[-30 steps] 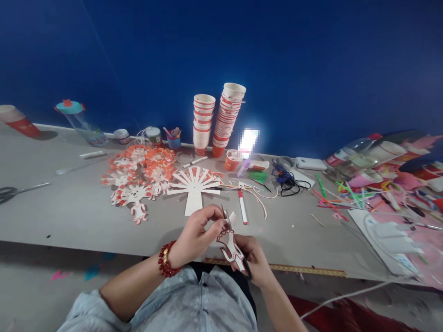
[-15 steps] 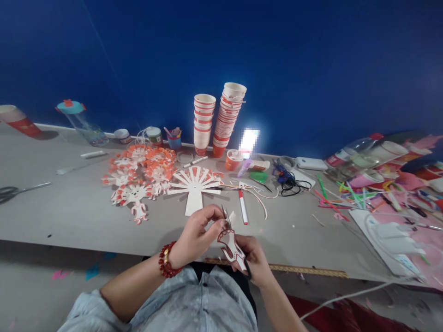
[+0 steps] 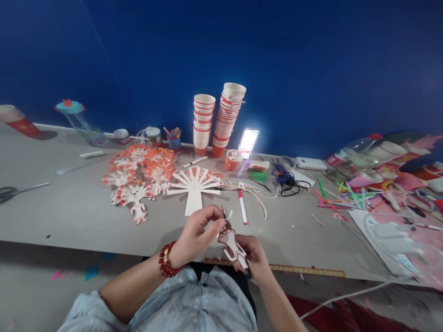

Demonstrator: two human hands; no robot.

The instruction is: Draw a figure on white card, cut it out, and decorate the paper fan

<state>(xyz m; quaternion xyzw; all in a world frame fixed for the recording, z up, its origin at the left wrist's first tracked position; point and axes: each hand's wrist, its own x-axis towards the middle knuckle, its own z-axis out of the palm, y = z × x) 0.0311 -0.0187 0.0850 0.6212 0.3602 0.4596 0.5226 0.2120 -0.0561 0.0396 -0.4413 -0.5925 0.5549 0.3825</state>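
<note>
My right hand (image 3: pixel 254 258) is closed round the handles of a pair of scissors (image 3: pixel 227 218), whose blades point up and away from me. A white paper cutout (image 3: pixel 231 244) with dark red outlines lies over the scissors, close to my right fingers. The fingertips of my left hand (image 3: pixel 202 230) pinch the cutout's upper edge beside the blades. Beyond my hands lies a white fan-shaped paper piece (image 3: pixel 194 191) with narrow strips. To its left, a paper figure (image 3: pixel 138 203) rests before a pile of orange and white cutouts (image 3: pixel 152 161).
Two tall stacks of paper cups (image 3: pixel 204 124) stand near the blue wall. A red-and-white marker (image 3: pixel 243 207) lies just past my hands. Another pair of scissors (image 3: pixel 20 191) is at far left. Cups, a plastic bottle (image 3: pixel 356 152) and coloured strips crowd the right side.
The cutout has turned and shifted slightly against the scissors. The white scrap by the blades looks smaller or turned. My hands stay in nearly the same place.
</note>
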